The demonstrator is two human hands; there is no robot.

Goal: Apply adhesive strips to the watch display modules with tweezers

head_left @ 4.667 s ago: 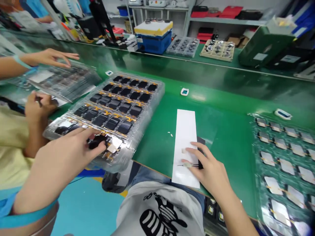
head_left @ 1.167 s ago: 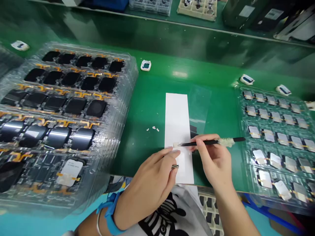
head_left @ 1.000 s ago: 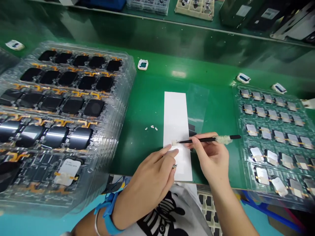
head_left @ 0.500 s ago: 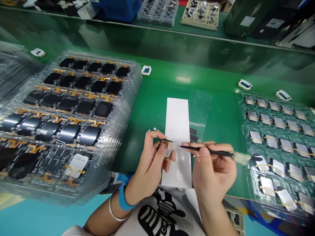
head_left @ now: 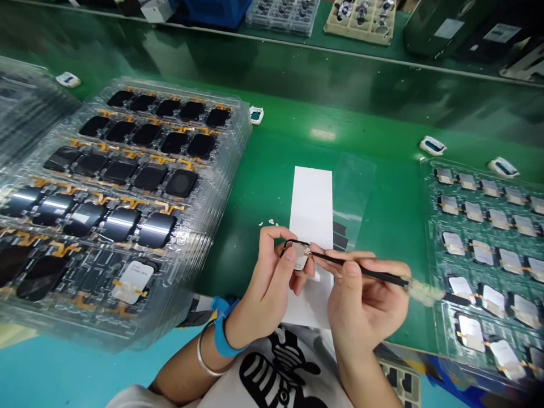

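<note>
Module [head_left: 301, 259], pale back up, is held over the white strip [head_left: 312, 198], pinched at its edges between thumb and fingers of the left hand [head_left: 272, 283]. Right hand [head_left: 365, 300] grips tweezers [head_left: 385, 276] like a pen; their tip reaches the module's edge by the gold tab [head_left: 307, 254]. Whether it nips anything cannot be told.

Handling, as judged: light, thin, stiff; face probably smooth and breakable, tab flexible and easily torn. Hold by the rim, clear of the tab.

Left tray [head_left: 232, 170], topping a stack: four rows of five dark screens [head_left: 120, 225]; front row shows two more, bare cells and one pale-backed piece [head_left: 134, 280]. Right tray [head_left: 439, 272]: similar pale-backed pieces, rows cut off by the view.
</note>
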